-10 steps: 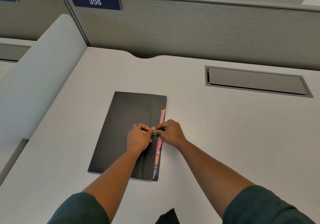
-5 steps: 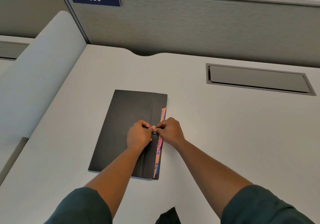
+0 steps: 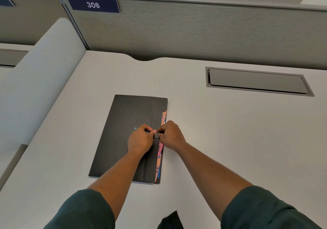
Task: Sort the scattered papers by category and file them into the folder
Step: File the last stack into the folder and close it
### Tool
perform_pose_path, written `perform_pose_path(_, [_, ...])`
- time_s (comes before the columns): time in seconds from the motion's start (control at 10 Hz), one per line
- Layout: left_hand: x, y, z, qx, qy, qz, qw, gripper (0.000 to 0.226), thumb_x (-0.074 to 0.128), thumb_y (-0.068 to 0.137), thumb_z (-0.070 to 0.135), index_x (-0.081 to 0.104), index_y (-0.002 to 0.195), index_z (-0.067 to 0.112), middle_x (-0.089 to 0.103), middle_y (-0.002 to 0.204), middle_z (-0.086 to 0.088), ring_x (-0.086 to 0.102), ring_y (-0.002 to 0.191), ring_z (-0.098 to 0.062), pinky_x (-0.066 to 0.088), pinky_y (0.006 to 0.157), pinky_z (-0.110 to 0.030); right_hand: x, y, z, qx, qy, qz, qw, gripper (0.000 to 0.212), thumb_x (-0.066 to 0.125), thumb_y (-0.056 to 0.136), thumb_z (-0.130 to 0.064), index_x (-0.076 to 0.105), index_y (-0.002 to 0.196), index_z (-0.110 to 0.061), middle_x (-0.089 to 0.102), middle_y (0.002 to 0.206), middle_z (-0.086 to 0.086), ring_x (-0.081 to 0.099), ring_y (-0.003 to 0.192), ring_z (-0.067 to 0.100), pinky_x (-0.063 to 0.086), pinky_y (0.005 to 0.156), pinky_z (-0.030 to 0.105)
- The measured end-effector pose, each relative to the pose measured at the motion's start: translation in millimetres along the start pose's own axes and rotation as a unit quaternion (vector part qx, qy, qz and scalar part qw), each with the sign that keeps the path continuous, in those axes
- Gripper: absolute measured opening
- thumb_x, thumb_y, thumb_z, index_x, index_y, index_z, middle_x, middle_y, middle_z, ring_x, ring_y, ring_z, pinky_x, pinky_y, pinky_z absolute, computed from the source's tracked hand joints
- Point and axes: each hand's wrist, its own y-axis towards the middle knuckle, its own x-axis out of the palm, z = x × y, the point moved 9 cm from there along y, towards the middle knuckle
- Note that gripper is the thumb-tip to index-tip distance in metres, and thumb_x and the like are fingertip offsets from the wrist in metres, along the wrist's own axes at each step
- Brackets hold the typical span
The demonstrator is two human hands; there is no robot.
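Left hand point(image 3: 140, 139) pinches a small clasp on the closed black folder point(image 3: 123, 135) at desk centre; our right hand point(image 3: 170, 135), at its 3 o'clock, curls onto the same spot. Colourful papers point(image 3: 160, 156) peek out beyond. We'd tuck them in, then fasten squarely.

Pale grey desk point(image 3: 230, 140), closed black folder point(image 3: 123, 131) lying flat on it, papers point(image 3: 158, 167) inside

Closed black folder point(image 3: 123, 136), colourful papers point(image 3: 160, 158) protruding right.
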Motion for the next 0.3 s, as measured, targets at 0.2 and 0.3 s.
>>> perform_pose_path(0.2, [1.2, -0.9, -7.2, -0.078, -0.100, -0.013, 0.992, 0.011, 0.056, 0.096, 0.029, 0.065, 0.090, 0.027, 0.071, 0.078, 0.004, 0.070, 0.074, -0.011, 0.054, 0.071, -0.031, -18.7, -5.9, 10.3, -0.011, 0.005, -0.003, 1.000, 0.028, 0.063, 0.087, -0.012, 0.069, 0.113, -0.012, 0.062, 0.124, 0.006, 0.059, 0.112, 0.025, 0.051, 0.091, 0.034])
perform_pose_path(0.3, [-2.5, -3.2, 2.2, -0.066, -0.096, -0.003, 0.993, 0.008, 0.058, 0.095, 0.027, 0.062, 0.088, 0.028, 0.069, 0.084, 0.005, 0.066, 0.081, -0.012, 0.052, 0.067, -0.028, -39.6, -9.4, 16.8, -0.012, 0.018, 0.015, 1.000, 0.029, 0.065, 0.087, -0.019, 0.068, 0.115, -0.016, 0.062, 0.125, 0.001, 0.058, 0.112, 0.020, 0.048, 0.093, 0.031])
